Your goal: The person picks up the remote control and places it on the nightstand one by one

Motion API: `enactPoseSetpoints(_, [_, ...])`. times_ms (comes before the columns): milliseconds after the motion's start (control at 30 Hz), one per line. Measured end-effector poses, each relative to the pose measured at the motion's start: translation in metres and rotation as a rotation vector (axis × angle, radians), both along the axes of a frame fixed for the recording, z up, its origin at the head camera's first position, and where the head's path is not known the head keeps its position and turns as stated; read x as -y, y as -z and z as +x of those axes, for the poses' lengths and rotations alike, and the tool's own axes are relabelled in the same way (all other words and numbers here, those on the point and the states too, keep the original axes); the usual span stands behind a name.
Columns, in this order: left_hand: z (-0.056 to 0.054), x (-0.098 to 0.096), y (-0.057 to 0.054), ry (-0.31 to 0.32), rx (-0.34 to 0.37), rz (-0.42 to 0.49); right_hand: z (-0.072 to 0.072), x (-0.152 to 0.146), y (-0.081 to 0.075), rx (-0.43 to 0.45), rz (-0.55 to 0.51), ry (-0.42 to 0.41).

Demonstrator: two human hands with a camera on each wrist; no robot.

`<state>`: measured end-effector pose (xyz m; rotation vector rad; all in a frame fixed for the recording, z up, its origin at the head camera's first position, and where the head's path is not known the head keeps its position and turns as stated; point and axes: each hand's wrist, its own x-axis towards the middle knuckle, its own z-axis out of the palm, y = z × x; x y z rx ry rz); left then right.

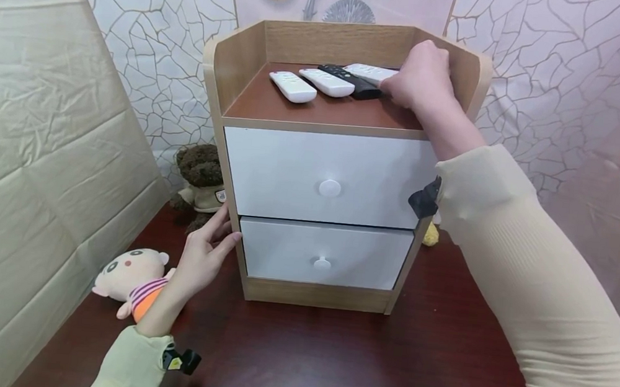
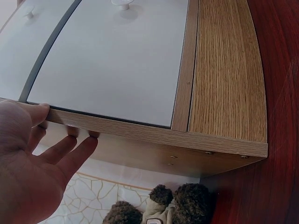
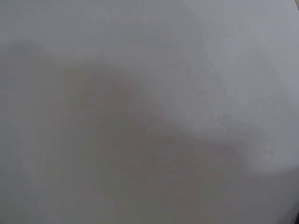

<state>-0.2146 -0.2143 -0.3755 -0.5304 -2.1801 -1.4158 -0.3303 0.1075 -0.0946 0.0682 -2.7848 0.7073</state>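
Observation:
A small wood-trimmed cabinet (image 1: 318, 296) with two white drawers, an upper drawer (image 1: 278, 172) and a lower drawer (image 1: 276, 249), stands on a dark red table; both drawers are closed. On its brown top lie a white remote control (image 1: 293, 87), a second white remote (image 1: 327, 83), a black remote (image 1: 362, 86) and another white remote (image 1: 371, 73). My right hand (image 1: 424, 80) reaches onto the top's right end, beside that last remote; its fingertips are hidden. With fairly straight fingers, my left hand (image 2: 35, 161) touches the cabinet's left side, thumb against the front edge.
A pink-and-orange plush doll (image 1: 131, 276) lies left of the cabinet, near my left forearm. Brown plush bears (image 2: 189, 203) sit behind, against the patterned wall. Something yellow (image 1: 431, 235) shows at the cabinet's right. The right wrist view is only a grey blur.

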Motion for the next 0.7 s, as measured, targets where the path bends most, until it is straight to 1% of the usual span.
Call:
enactPoseSetpoints(200, [-0.0006, 0.0003, 0.0005, -0.001, -0.008, -0.004, -0.0005, 0.0020, 0.0002, 0.006, 0.041, 0.005])
enactPoseSetpoints(500, [-0.0001, -0.0003, 0.0004, 0.006, -0.009, -0.001, -0.0004, 0.0036, 0.0010, 0.003, 0.038, 0.012])
enactPoseSetpoints(700, [0.0003, -0.0003, -0.0001, -0.002, 0.001, -0.004, 0.0006, 0.0046, 0.0005, -0.013, 0.041, 0.018])
